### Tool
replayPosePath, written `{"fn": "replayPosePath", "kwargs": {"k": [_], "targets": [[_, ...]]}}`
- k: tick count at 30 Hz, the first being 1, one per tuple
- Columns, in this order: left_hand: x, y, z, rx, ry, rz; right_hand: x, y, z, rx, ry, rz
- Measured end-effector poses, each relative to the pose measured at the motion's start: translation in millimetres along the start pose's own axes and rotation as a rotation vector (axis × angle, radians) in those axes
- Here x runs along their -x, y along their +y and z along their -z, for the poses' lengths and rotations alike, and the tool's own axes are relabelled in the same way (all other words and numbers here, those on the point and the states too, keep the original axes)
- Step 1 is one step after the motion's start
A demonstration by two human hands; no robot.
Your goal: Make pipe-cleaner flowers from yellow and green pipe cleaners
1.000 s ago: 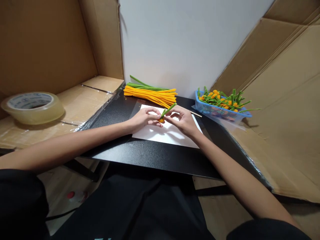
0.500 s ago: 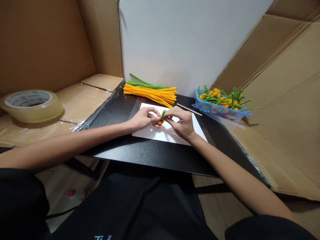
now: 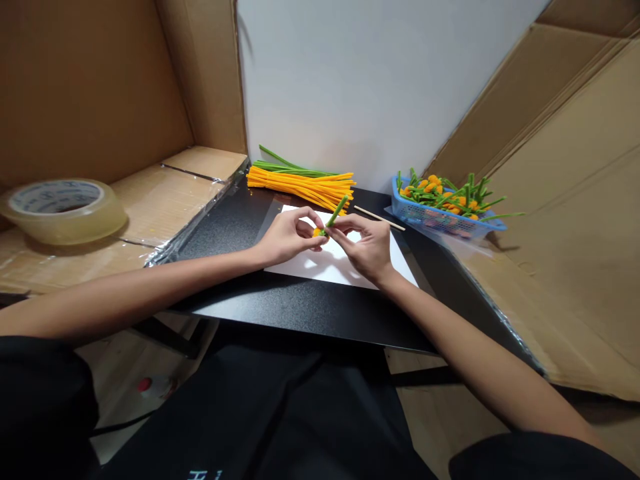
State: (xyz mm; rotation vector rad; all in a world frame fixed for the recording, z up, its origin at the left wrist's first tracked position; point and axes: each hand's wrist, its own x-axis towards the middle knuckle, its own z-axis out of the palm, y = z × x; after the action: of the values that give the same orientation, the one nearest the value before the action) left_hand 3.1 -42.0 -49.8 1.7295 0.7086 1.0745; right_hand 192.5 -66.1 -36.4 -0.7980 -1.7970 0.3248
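Between my hands, above a white sheet of paper [image 3: 325, 270], is a small pipe-cleaner flower [image 3: 337, 212] with an orange head and a green stem. My left hand [image 3: 287, 239] pinches the orange head from the left, fingers curled around it. With thumb and index finger, my right hand [image 3: 364, 247] grips the flower where the green stem meets the head. The stem points up and slightly right. Fingertips cover part of the head. Behind my hands lies a bundle of orange pipe cleaners [image 3: 300, 186], with green pipe cleaners [image 3: 295, 169] behind it.
A blue basket [image 3: 440, 217] at the right holds several orange and green pipe-cleaner pieces. One thin wooden stick [image 3: 380, 219] lies behind the paper on the black table [image 3: 280, 303]. On cardboard at the left rests a tape roll [image 3: 65, 213]. Cardboard walls flank both sides.
The flower has turned in my fingers: its green stem now shows longer and leans up to the right, and the orange head sits further left. Both hands stay nearly in place.
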Motion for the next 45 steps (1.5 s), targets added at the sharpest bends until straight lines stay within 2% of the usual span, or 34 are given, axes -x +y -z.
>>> {"fn": "replayPosePath", "kwargs": {"k": [4,9,16,22,28,34,38,41,45], "targets": [[5,6,-5.7,-0.019,0.062,-0.010,5,-3,-4,0.016,0.053,0.047],[8,7,-9.2,-0.017,0.097,-0.009,7,-4,-6,0.036,0.051,0.050],[0,4,-6.6,0.281,0.054,0.115,-5,0,3,-0.019,-0.012,-0.129],[-3,5,-6.4,0.438,0.113,0.220,-8,3,6,-0.010,-0.040,-0.199],[-3,4,-4.6,0.377,0.085,0.129,-7,7,3,-0.014,-0.072,-0.172],[-1,4,-3.9,0.262,0.098,0.043,-5,1,2,0.048,0.020,-0.056],[1,4,-5.9,0.218,0.094,-0.013,-5,-4,1,0.079,0.036,0.026],[1,6,-6.4,0.260,0.093,0.003,-5,-7,1,0.090,0.043,0.064],[-1,6,-4.7,0.365,0.113,0.103,-4,-9,2,0.103,0.017,0.079]]}}
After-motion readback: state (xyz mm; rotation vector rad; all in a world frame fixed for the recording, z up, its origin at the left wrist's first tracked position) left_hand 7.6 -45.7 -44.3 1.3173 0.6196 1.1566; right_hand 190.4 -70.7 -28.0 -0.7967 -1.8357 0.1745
